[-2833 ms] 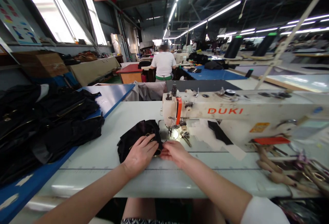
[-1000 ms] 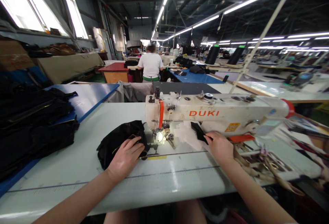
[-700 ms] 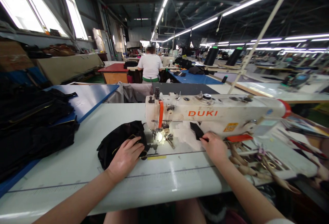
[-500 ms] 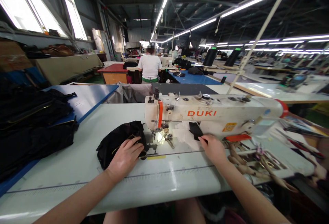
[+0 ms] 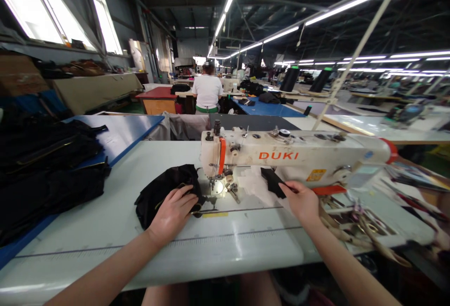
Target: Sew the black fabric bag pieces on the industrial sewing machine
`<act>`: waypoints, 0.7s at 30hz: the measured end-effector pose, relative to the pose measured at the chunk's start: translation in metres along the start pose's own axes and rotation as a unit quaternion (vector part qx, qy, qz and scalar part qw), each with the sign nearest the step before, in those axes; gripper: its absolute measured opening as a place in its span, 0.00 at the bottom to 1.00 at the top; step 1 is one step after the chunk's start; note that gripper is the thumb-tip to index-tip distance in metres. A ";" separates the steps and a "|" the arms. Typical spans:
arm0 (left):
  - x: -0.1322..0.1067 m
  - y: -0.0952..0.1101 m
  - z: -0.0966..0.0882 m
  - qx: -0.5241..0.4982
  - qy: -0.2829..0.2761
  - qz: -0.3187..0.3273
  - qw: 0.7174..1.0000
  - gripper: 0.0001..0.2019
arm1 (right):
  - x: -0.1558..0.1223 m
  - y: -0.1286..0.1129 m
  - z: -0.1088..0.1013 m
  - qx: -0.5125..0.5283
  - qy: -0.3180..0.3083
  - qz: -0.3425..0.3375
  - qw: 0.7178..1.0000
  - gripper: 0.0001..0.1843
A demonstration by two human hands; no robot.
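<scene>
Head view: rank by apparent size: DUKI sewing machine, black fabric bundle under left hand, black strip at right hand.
1. DUKI sewing machine, largest by far.
2. black fabric bundle, partly covered by the left hand.
3. black strip at the right hand, smallest.
Similar depth, so the order holds.

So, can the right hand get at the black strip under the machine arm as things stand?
Likely yes: the right hand has fingertips touching the black strip, which lies bare below the sewing machine, with nothing between them.
</scene>
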State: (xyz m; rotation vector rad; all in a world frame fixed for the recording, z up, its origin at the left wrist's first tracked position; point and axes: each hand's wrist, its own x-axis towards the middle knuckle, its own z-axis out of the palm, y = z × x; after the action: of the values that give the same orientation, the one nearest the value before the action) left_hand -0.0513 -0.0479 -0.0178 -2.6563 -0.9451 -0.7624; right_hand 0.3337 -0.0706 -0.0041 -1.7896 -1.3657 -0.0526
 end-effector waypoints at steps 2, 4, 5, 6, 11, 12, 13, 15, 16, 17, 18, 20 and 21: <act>-0.001 0.000 -0.001 -0.016 0.007 -0.018 1.000 0.13 | -0.009 -0.014 0.003 0.013 0.001 -0.041 0.999 0.17; -0.002 -0.001 -0.002 -0.031 0.020 -0.037 0.999 0.14 | -0.023 -0.032 0.010 0.028 -0.010 -0.132 0.991 0.15; -0.003 -0.001 -0.003 -0.038 0.028 -0.044 0.998 0.14 | -0.031 -0.042 0.016 0.036 -0.024 -0.184 0.982 0.13; -0.003 -0.002 -0.003 -0.043 0.037 -0.052 0.997 0.14 | -0.039 -0.052 0.023 0.041 -0.046 -0.231 0.971 0.12; -0.002 -0.004 -0.003 -0.062 0.073 -0.075 0.993 0.14 | -0.072 -0.102 0.064 0.010 -0.162 -0.341 0.926 0.10; -0.002 -0.004 -0.003 -0.065 0.076 -0.078 0.992 0.14 | -0.074 -0.110 0.072 -0.008 -0.179 -0.350 0.919 0.10; -0.002 -0.004 -0.004 -0.067 0.077 -0.081 0.992 0.14 | -0.076 -0.118 0.080 -0.029 -0.194 -0.357 0.913 0.09; -0.002 -0.004 -0.004 -0.068 0.073 -0.084 0.991 0.14 | -0.077 -0.131 0.091 -0.065 -0.223 -0.367 0.901 0.08; -0.002 -0.004 -0.004 -0.067 0.069 -0.083 0.992 0.14 | -0.076 -0.135 0.094 -0.074 -0.234 -0.371 0.895 0.08; -0.001 -0.005 -0.004 -0.064 0.064 -0.078 0.993 0.14 | -0.075 -0.139 0.096 -0.076 -0.246 -0.376 0.890 0.08; -0.001 -0.005 -0.004 -0.059 0.059 -0.073 0.994 0.14 | -0.074 -0.141 0.097 -0.069 -0.257 -0.380 0.886 0.10; -0.001 -0.007 -0.005 -0.050 0.046 -0.057 0.996 0.14 | -0.072 -0.142 0.094 -0.037 -0.277 -0.381 0.881 0.14; 0.000 -0.007 -0.005 -0.045 0.040 -0.050 0.997 0.14 | -0.070 -0.140 0.090 -0.016 -0.284 -0.378 0.881 0.16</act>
State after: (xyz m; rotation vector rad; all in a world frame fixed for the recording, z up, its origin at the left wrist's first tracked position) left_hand -0.0583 -0.0442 -0.0131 -2.6481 -1.0528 -0.9488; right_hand 0.1534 -0.0626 -0.0131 -1.2233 -2.4410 0.0380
